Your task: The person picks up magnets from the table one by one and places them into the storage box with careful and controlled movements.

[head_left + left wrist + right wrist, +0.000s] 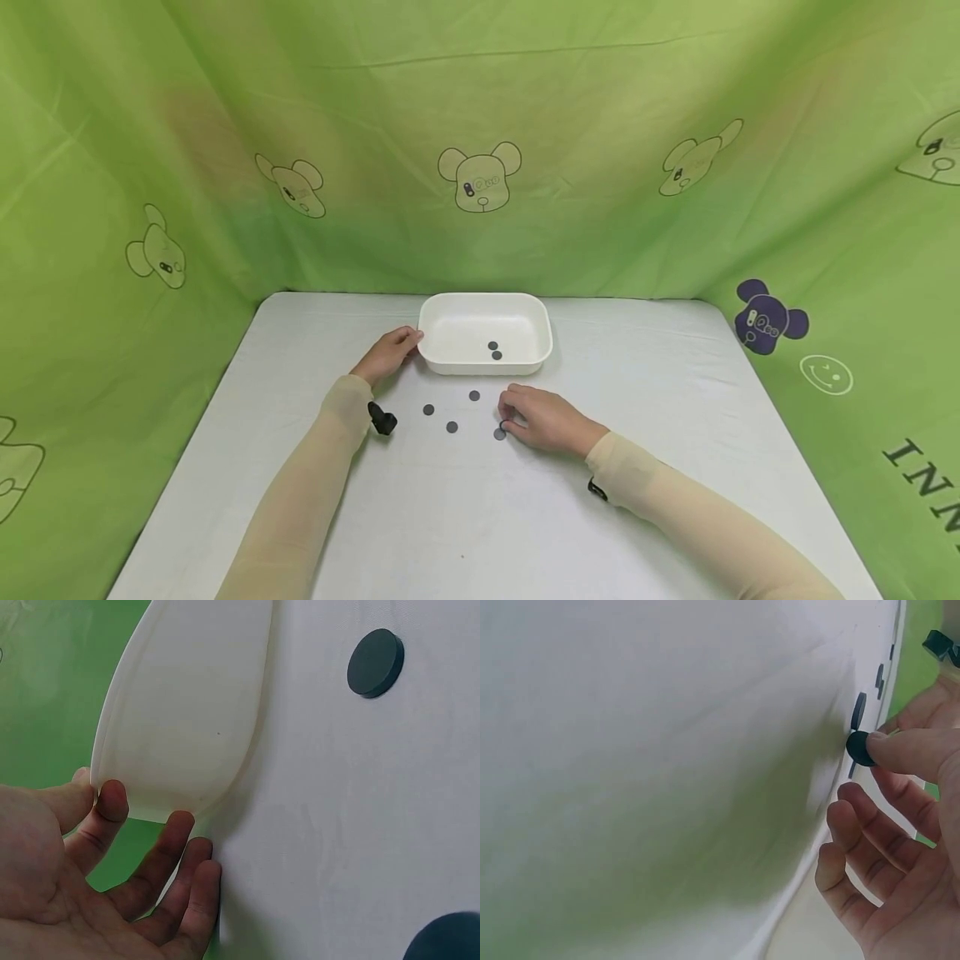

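Observation:
A white plastic tub (483, 368) stands at the far middle of the table, two dark round discs (497, 356) lying in it. My left hand (388, 354) grips the tub's left end, thumb and index finger pinching its rim in the left wrist view, with other fingers against the wall (187, 705). Nearer to me, my right hand (551, 419) pinches a dark disc (859, 748) between thumb and index finger, just above the table. Right below those fingertips another disc (499, 435) lies on the cloth. The remaining right-hand fingers are loosely bent.
Several more discs lie between the hands, among them a left one (428, 409), a near one (452, 427) and one (474, 396) close to the tub's front. White cloth (465, 517) covers the table. Green printed curtains (480, 100) enclose its back and sides.

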Demonstrator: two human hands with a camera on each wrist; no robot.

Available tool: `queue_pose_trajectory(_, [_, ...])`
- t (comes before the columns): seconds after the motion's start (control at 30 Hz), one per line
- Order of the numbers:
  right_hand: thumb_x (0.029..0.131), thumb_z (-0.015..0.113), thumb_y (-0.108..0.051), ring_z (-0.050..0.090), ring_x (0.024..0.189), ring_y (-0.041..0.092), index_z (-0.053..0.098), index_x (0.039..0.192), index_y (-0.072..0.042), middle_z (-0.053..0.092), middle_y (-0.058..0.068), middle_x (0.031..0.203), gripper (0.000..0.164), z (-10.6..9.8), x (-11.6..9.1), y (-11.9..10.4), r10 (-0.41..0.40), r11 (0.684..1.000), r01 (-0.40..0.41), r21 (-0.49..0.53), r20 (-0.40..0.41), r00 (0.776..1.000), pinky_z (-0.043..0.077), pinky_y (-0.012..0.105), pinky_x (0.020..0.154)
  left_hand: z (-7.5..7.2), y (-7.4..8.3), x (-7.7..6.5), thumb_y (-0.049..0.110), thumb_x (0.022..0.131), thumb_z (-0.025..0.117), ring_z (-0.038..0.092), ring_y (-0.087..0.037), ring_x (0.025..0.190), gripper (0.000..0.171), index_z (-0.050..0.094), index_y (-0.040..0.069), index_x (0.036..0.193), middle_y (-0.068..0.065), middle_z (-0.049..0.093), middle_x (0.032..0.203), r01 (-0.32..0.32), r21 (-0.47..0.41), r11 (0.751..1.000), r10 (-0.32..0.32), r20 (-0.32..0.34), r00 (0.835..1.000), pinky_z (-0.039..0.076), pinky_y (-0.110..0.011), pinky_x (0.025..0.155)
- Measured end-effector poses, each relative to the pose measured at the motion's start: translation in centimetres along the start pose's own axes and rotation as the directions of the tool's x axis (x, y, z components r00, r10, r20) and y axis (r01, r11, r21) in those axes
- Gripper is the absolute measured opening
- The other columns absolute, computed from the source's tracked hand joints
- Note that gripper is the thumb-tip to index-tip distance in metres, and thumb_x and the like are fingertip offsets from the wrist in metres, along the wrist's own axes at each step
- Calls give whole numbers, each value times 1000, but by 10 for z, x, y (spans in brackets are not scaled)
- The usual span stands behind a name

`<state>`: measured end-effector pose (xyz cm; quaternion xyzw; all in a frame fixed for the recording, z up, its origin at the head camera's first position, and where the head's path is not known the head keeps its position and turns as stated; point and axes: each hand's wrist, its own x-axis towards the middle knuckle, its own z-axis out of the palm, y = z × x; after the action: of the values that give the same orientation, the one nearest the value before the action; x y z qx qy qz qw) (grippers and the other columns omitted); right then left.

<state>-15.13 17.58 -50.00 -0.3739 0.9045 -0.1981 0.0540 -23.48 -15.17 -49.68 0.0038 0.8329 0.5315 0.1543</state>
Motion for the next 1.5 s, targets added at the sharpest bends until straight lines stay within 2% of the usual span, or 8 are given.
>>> queue_pose_trajectory(0.47, [97, 79, -20, 56, 85, 6, 63, 95, -21, 58, -12, 94, 16, -3, -1, -4, 20, 1000, -20, -1, 5, 1000, 55, 34, 80, 0, -2, 1, 40, 115, 52, 52, -23, 104, 33, 61, 11, 104, -6, 59, 106, -7, 3, 1000, 7, -5, 1000, 41, -37, 97])
queue_pose_trajectory(0.87, [98, 78, -21, 56, 85, 6, 62, 95, -23, 59, -12, 94, 16, -4, 1, 2, 31, 999, -31, 21, -15, 999, 55, 32, 80, 0, -3, 3, 42, 115, 52, 52, -22, 102, 36, 61, 10, 103, -5, 58, 103, -9, 16, 1000, 9, -8, 1000, 41, -35, 94])
queue_pose_trajectory(1.2, [100, 75, -20, 59, 84, 10, 62, 95, -24, 61, -10, 93, 15, -15, 5, 6, 90, 992, -90, 88, -5, 996, 54, 33, 80, 1, -3, 3, 41, 115, 52, 53, -23, 104, 34, 61, 10, 104, -7, 60, 107, -7, 11, 1000, 7, -5, 1000, 42, -36, 97])
queue_pose_trajectory(1.37, [101, 74, -19, 60, 85, 13, 63, 96, -22, 61, -10, 93, 13, -21, 8, 8, 88, 991, -86, 103, -13, 996, 53, 33, 80, 0, -2, 2, 42, 115, 52, 53, -23, 102, 34, 60, 10, 104, -7, 59, 106, -8, 4, 1000, 8, -5, 1000, 41, -36, 95])
queue_pose_trajectory(1.5, [101, 75, -17, 59, 82, 14, 63, 95, -22, 62, -10, 93, 14, -26, 10, 11, 85, 988, -81, 131, -26, 996, 52, 32, 79, 0, -3, 2, 41, 115, 51, 51, -22, 99, 37, 60, 6, 106, -6, 56, 102, -6, -7, 1000, 6, -1, 1000, 40, -36, 92])
